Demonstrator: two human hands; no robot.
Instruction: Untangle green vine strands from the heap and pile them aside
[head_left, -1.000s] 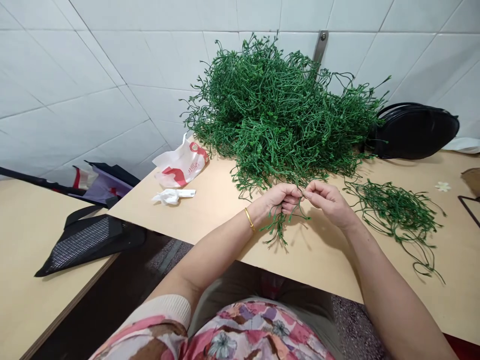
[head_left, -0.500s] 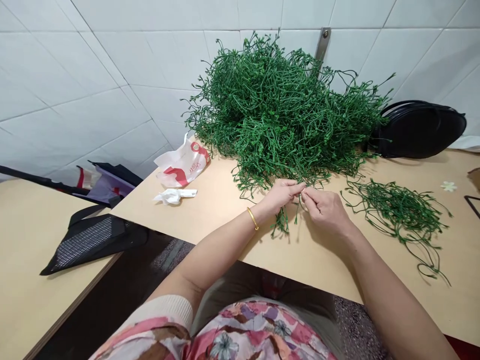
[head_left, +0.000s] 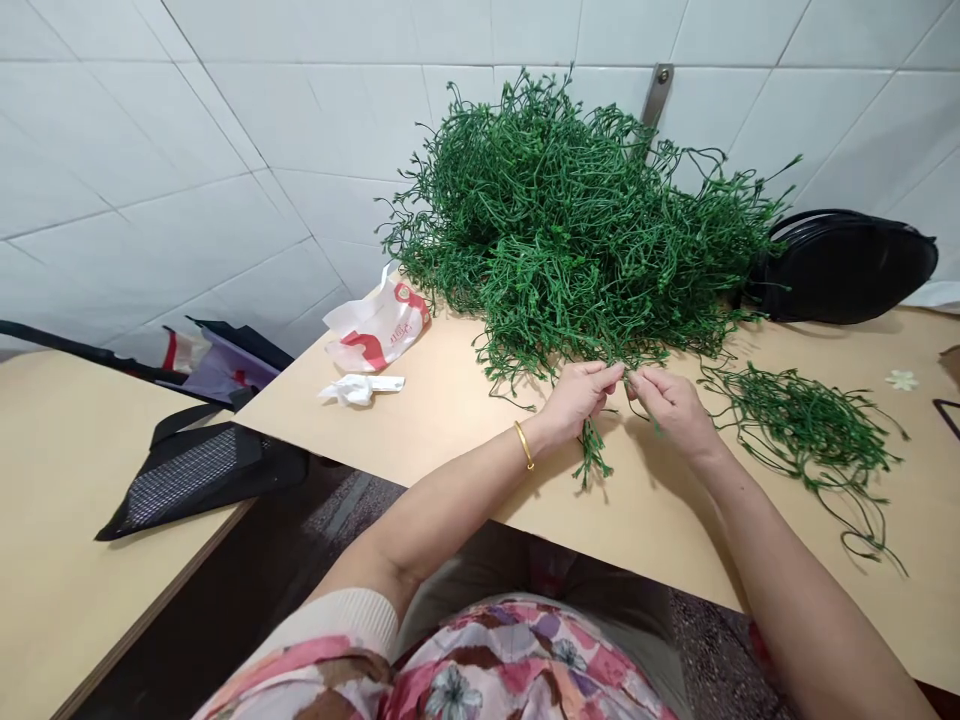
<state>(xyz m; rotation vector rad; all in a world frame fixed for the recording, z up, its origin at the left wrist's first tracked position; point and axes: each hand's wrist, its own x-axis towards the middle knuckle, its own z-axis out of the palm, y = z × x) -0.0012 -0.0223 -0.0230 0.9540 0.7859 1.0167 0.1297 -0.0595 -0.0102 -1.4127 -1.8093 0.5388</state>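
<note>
A large heap of thin green plastic stems [head_left: 577,220] with small tips lies against the tiled wall. In front of it my left hand [head_left: 581,400] is closed on a small bunch of green stems [head_left: 592,455], whose tips hang below the fingers. Close beside it, my right hand [head_left: 671,405] pinches a green stem, with thumb and forefinger together. A narrow gap separates the fingertips of the two hands. To the right lies a smaller loose pile of green stems [head_left: 814,425], several of them trailing toward the front.
A red and white plastic wrapper [head_left: 379,330] and a crumpled white tissue [head_left: 360,389] lie at the table's left. A black round bag [head_left: 851,268] stands at the back right, near a pale flower piece [head_left: 902,380]. A black mesh bag [head_left: 187,480] rests on the left table.
My fingertips have moved slightly apart, and my right hand has turned a little with a stem. The whole view has shifted slightly.
</note>
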